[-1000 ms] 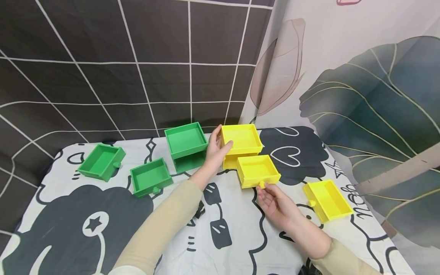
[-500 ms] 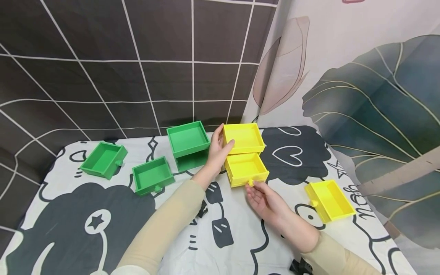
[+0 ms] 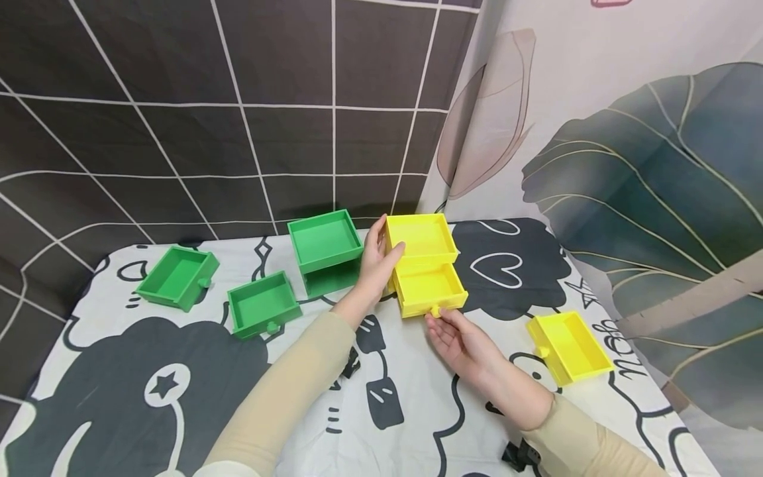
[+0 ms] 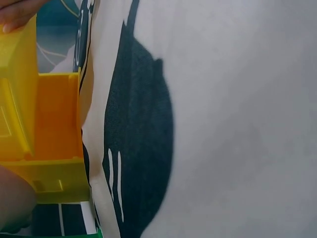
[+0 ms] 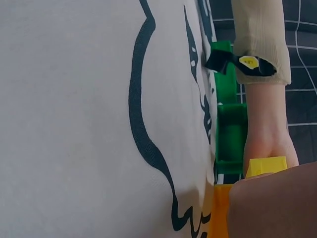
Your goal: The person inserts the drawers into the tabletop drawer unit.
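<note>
On a cloth (image 3: 179,397) printed with black cartoon shapes, two loose green drawers lie at the left — one far left (image 3: 177,277) and a second (image 3: 263,305) nearer the middle, both square, matte plastic trays with a small round knob. Next stands the green case (image 3: 325,248), a boxy shell with a tray-like top. The left hand (image 3: 375,265) grips the yellow case (image 3: 421,240) at its left edge, thumb hooked over the rim. A yellow drawer (image 3: 429,289) sits partly inside the case's lower slot, front end sticking out toward the person. The right hand (image 3: 456,338) has its fingertips at the drawer's knob (image 3: 436,310); whether they pinch it or only touch cannot be told. Farther right a loose yellow drawer (image 3: 569,347) lies on the cloth, well apart. The left wrist view alone shows the case's smooth yellow side wall up close; the right wrist view alone shows a black strap with a yellow tag (image 5: 249,62) on the other sleeve.
</note>
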Available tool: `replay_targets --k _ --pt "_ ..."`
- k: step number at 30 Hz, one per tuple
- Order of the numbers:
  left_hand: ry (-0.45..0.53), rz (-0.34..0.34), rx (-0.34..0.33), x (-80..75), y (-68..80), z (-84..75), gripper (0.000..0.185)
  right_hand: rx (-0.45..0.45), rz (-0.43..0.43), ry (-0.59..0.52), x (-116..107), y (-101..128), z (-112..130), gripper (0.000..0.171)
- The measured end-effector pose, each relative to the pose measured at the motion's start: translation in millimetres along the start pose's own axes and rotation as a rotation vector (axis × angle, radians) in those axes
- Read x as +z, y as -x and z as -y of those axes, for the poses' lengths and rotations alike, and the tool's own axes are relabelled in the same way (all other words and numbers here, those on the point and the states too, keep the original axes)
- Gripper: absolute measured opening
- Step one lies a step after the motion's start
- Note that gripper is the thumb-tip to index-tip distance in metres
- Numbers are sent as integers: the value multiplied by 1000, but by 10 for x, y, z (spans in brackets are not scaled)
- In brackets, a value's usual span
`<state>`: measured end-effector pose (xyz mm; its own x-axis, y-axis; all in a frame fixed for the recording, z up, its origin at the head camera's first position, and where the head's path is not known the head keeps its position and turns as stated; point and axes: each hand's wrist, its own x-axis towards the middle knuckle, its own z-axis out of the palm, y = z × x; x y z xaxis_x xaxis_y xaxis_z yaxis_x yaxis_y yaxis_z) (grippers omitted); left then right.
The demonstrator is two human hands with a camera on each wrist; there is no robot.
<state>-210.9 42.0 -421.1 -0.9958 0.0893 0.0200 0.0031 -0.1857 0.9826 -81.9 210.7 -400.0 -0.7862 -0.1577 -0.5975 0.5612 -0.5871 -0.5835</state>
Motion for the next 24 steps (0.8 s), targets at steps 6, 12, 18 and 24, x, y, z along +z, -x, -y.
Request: replay_targets --k 6,12,18,24 --pt "3 -3 1 -16 8 9 71 3 -14 -4 5 -18 -14 27" --pt "17 5 2 -15 15 9 71 -5 -22 -19 29 -31 -46 26" --pt "11 4 -3 -10 20 -4 71 -6 -11 -9 96 -80 -31 23" --pt "4 3 0 -10 14 -1 71 -14 13 -28 160 -208 48 25"
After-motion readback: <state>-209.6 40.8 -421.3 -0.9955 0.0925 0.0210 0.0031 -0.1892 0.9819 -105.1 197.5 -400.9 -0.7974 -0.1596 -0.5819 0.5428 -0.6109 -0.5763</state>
